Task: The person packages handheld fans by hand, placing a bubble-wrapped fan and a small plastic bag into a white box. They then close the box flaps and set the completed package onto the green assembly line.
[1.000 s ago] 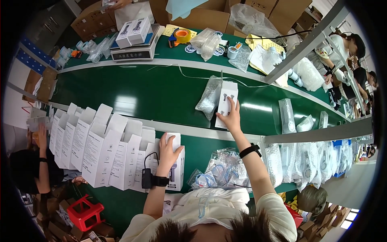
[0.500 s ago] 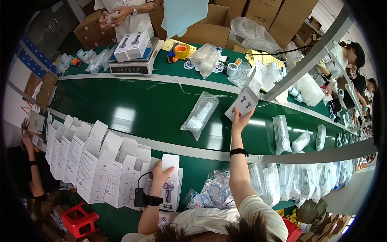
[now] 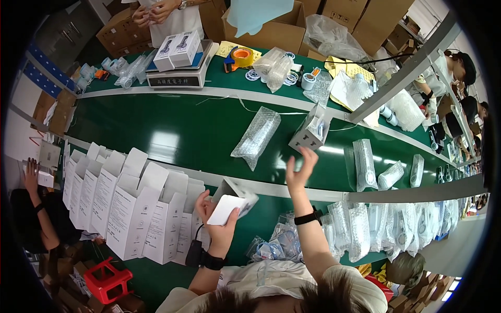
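Observation:
My left hand (image 3: 219, 223) grips a white carton (image 3: 251, 198), tilted with its open top and a long flap showing. Its fingers and thumb press on the flap. My right hand (image 3: 301, 169) is empty, fingers apart, just on the near side of another white box (image 3: 308, 140). That box stands open-topped on the green work surface, with something pale inside that I cannot make out. Left of it lies a bubble-wrapped packet (image 3: 258, 136). Close to my left hand, several open white cartons (image 3: 125, 224) stand in a row.
Bubble-wrapped handheld fans (image 3: 359, 232) line the near right edge, beside small bagged parts (image 3: 284, 240). More wrapped packets (image 3: 364, 166) lie on the green surface (image 3: 203, 135). Across it are a scale (image 3: 177, 79), a tape dispenser (image 3: 238, 58) and another person's hands (image 3: 156, 12). A metal post (image 3: 389, 78) slants at right.
My right hand has let go of the box, which now stands on the green surface, and has drawn back toward me. My left hand has lifted and tilted its carton.

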Demonstrator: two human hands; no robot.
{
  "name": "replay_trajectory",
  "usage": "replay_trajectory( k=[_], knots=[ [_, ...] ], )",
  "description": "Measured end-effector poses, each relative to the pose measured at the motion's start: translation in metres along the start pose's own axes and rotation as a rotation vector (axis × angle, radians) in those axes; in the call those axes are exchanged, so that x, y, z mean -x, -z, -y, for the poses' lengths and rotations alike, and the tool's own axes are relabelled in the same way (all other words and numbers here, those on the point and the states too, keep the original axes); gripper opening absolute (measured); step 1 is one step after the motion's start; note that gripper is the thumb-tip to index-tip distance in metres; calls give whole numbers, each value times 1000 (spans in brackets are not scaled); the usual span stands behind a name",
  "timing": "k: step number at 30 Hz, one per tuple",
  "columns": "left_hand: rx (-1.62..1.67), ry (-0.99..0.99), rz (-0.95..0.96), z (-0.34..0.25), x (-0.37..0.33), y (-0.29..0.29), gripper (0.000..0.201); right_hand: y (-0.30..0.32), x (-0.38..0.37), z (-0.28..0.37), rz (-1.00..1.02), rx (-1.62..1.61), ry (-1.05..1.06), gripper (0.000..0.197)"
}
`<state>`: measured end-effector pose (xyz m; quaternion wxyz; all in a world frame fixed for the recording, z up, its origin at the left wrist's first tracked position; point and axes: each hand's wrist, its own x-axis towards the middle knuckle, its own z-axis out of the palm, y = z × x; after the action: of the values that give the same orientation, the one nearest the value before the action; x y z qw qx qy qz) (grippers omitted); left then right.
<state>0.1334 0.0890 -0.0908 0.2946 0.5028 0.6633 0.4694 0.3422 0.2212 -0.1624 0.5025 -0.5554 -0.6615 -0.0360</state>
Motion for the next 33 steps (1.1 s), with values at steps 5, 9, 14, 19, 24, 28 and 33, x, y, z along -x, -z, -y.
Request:
replay_trajectory(
  k=[5,9,14,19,24,28,33],
  knots=[
    [-426,-274,76,-24,4,-17,55,-106,-56,26,624,140,-463,62],
    [-477,-279,223,-40,5,-15,51,-157,-54,5,923,271,-757,87],
    [-446,-212,433,-15,3,2,40,-123,-56,24,839,-187,-579,99],
    [-172,-96,316,-6,-1,6,25,-7,-81,67,832,-489,-72,97],
    [-332,-577,73,6,3,-7,23,102,-68,78,117,-602,-303,85],
    [-301,-670,99,7,23,-33,30,158,-47,102,-166,-978,-720,79],
    [-290,-611,26,-27,36,-54,53,154,-3,103,-388,-1135,-1013,69]
  ],
)
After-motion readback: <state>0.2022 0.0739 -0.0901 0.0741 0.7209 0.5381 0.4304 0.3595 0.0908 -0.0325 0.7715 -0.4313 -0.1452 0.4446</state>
